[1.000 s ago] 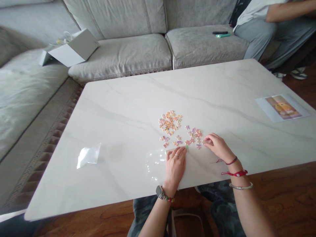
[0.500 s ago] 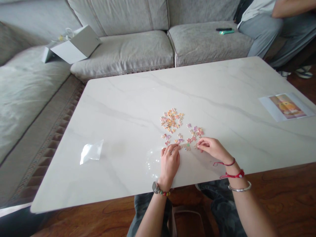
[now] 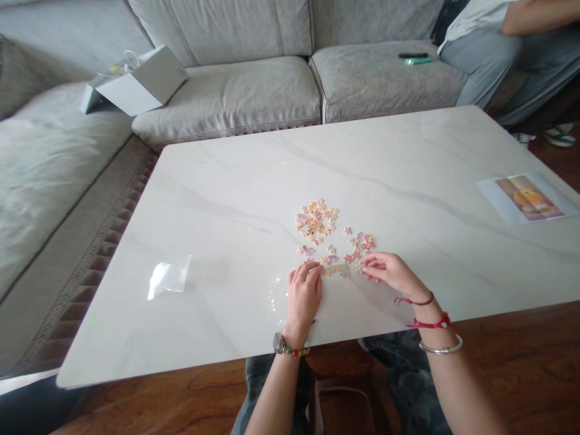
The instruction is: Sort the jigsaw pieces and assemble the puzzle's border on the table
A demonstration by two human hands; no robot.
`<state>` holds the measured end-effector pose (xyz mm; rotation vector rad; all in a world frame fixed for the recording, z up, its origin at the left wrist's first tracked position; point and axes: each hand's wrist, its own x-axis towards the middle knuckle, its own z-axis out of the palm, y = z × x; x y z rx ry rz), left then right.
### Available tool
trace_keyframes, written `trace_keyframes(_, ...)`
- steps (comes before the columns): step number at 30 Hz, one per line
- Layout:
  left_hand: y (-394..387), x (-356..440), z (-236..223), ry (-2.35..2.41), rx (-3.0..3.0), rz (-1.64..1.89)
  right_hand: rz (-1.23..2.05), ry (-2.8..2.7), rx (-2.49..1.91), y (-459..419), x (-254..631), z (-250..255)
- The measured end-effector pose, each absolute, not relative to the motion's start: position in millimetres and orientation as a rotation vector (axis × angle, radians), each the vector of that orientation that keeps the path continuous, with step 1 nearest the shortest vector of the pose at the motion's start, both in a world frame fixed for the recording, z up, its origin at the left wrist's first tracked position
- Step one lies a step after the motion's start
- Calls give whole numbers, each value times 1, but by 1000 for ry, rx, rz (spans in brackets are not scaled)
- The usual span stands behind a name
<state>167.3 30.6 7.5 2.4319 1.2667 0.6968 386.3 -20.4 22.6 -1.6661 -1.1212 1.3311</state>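
L hand (image 3: 303, 290) farther left vs. earlier, just off joined puzzle strip (image 3: 338, 270), fingers spread; R hand (image 3: 392, 273) fingertips bunched, pinch unclear

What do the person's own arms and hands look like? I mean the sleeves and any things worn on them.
The left arm and right arm are bare, with no sleeves. The left hand wears a silver ring; its wrist has a dark watch and a coloured bead bracelet. The right wrist has two thin red cords and a silver bangle.
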Motion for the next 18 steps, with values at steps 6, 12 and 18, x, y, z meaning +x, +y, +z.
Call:
trace_keyframes(6, 19, 178, 14, 950, 2563, 519, 1283, -1299, -1698, -22, 359, 18)
trace_keyframes(12, 17, 180, 10, 913, 2622, 400, 1105, -1408, -1814, -21, 355, 14)
trace_keyframes(18, 16, 181, 11, 913, 2640, 383, 983, -1500, -1843, -21, 353, 19)
